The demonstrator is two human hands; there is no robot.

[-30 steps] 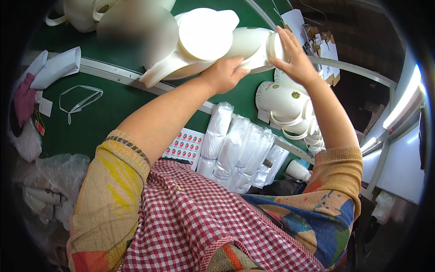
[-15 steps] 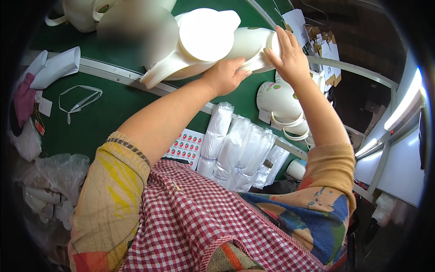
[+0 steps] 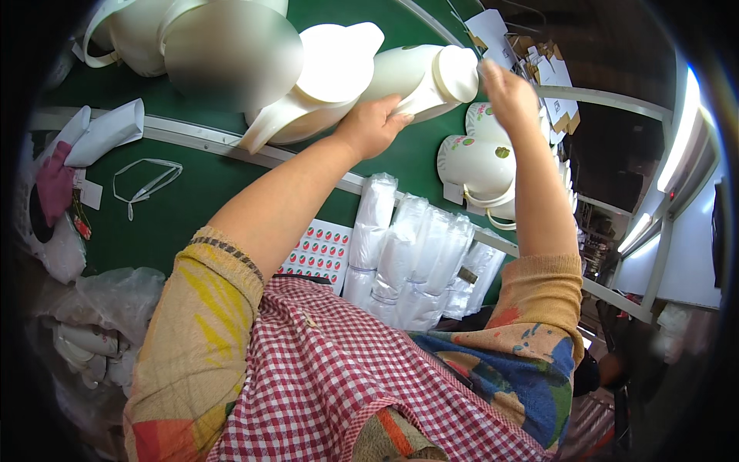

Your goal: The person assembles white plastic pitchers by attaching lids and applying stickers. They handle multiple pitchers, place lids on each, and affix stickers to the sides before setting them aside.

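My left hand (image 3: 373, 127) is closed around the handle side of a cream-white jug (image 3: 400, 73) lying tilted on the green bench, its pale round end (image 3: 459, 73) toward the right. Just right of that end, my right hand (image 3: 509, 94) is raised apart from the jug. Its fingers bunch near the tips and look smeared, so their grip cannot be made out. Close beside my left hand stands another white jug (image 3: 335, 65) with a spouted top and a long handle.
Further white jugs (image 3: 138, 38) stand at the far left; several flowered ones (image 3: 473, 165) are at the right. Rolled clear plastic bags (image 3: 408, 254) and a sticker sheet (image 3: 319, 254) lie near my apron. A metal rail (image 3: 185, 135) crosses the green bench (image 3: 154, 239). Cardboard pieces (image 3: 550, 77) are at the back right.
My right hand has come off the jug's round end and moved right, uncovering that end. My left hand keeps its hold on the jug. The view has shifted slightly.
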